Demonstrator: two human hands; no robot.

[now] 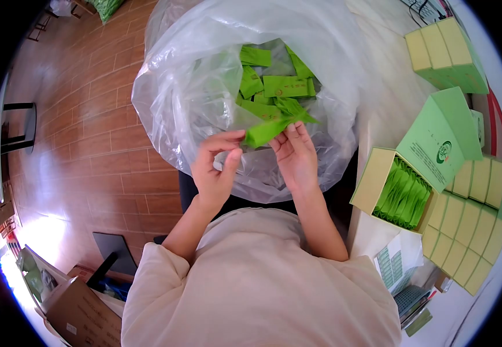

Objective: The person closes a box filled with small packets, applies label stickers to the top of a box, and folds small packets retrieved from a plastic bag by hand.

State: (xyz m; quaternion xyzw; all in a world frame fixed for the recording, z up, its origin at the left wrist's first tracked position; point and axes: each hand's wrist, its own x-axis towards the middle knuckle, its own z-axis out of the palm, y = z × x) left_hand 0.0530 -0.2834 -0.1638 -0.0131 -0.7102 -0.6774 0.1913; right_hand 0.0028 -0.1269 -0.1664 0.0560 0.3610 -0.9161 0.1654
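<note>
A green packet [265, 132] is pinched in the fingers of my right hand [294, 156], in front of the clear plastic bag's opening. My left hand [216, 168] is just left of the packet, thumb and forefinger apart, fingertips close to the packet's end. Below and beyond my hands, several more green packets [285, 87] with small red print lie loose inside the large clear plastic bag [176, 87]. The bag's mouth is spread wide towards me.
On the right, an open green-and-cream box [372, 182] holds a row of upright green packets [402, 196]. Stacked cream boxes [462, 231] stand beside it, with more boxes [441, 52] farther back. Printed sheets [398, 263] lie nearer me. A cardboard carton [80, 315] sits at lower left.
</note>
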